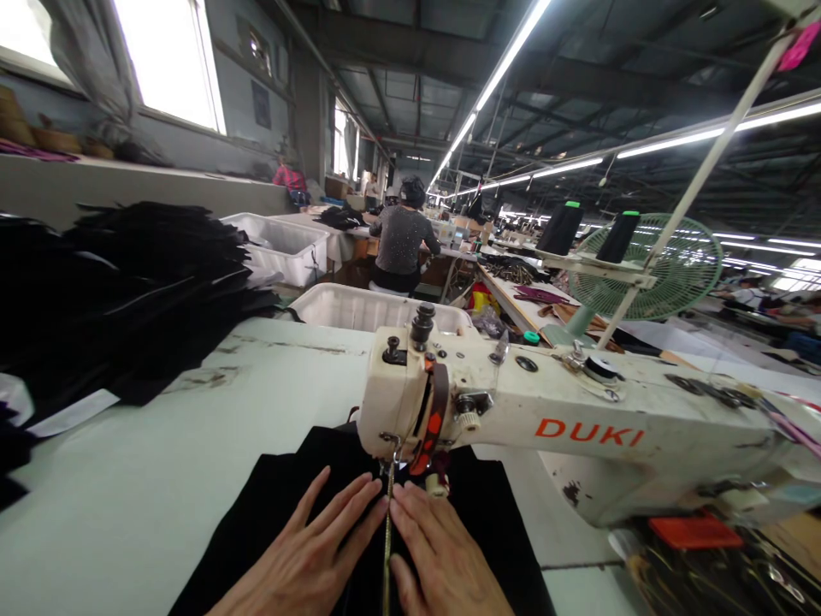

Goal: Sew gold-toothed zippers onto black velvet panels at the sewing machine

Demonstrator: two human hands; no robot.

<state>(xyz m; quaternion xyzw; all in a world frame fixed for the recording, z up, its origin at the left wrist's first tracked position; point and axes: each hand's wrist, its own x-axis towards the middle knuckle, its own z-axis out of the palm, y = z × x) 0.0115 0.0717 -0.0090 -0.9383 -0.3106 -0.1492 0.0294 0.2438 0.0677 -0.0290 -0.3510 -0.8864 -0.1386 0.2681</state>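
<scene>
Now, left hand (301, 560) and right hand (442, 560) pressed flat, ungrasping, on black fabric (269, 505), zipper (386, 547) between, sewing machine (513, 411) looming just beyond fingertips, black pile (128, 291) far left.

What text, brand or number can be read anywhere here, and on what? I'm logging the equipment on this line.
"DUKI" in orange-red capitals, on the arm of the sewing machine.
Pink tag at top right: any writing too small to read.
Nothing else legible.

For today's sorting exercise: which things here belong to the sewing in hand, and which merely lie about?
In hand: left hand, right hand, black fabric, zipper strip, sewing machine.

Lying about: black fabric pile, white bins, green fan, thread cones.
</scene>
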